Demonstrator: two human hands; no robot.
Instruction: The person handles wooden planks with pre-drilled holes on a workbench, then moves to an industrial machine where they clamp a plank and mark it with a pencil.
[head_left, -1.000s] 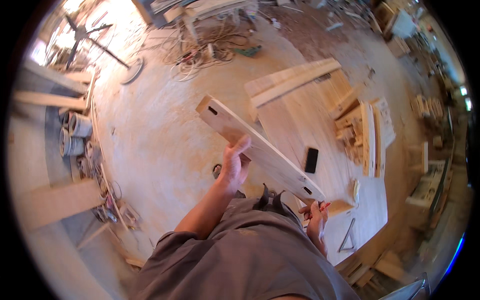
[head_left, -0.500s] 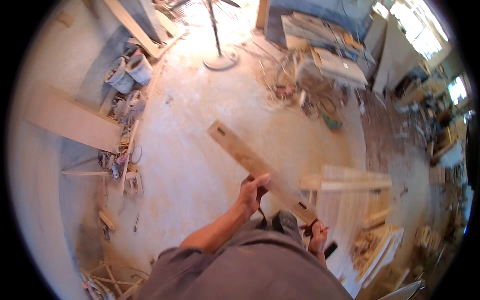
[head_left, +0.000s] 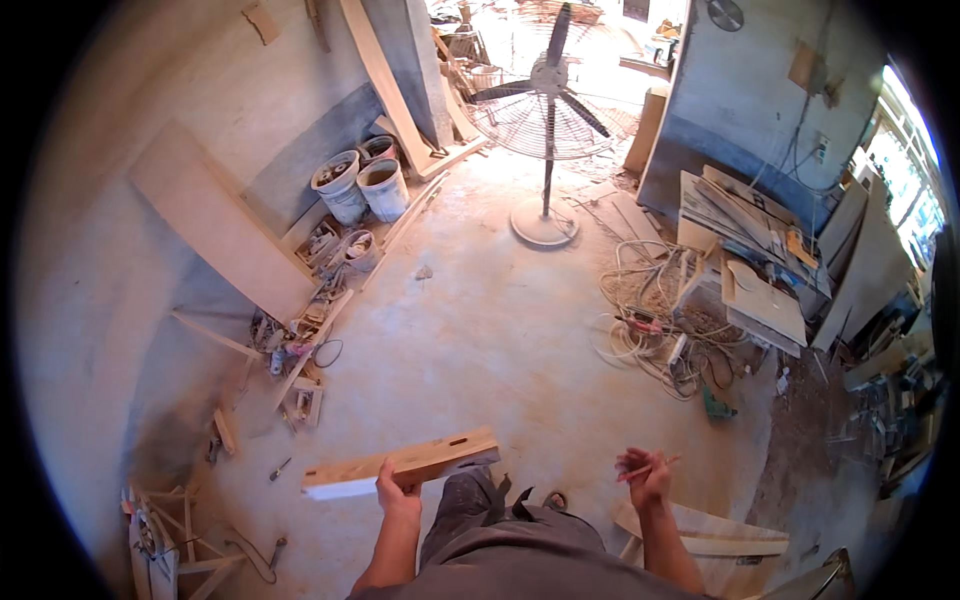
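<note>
while the left hand (head_left: 398,497) grips a pale slotted wooden board (head_left: 402,465) above the dusty concrete floor (head_left: 480,340), right fingers (head_left: 638,465) pinch a pencil (head_left: 652,467); the board looks unmarked, not yet set down.

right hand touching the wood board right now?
Apart. Head view: the right hand holds a pencil, with bare floor between it and the wood board gripped by the left hand.

It was a woodworking shop; planks (head_left: 388,85) leaned on walls; buckets (head_left: 362,185), tangled cables (head_left: 655,320) and a pedestal fan (head_left: 548,100) crowded the dusty floor (head_left: 480,340).
</note>
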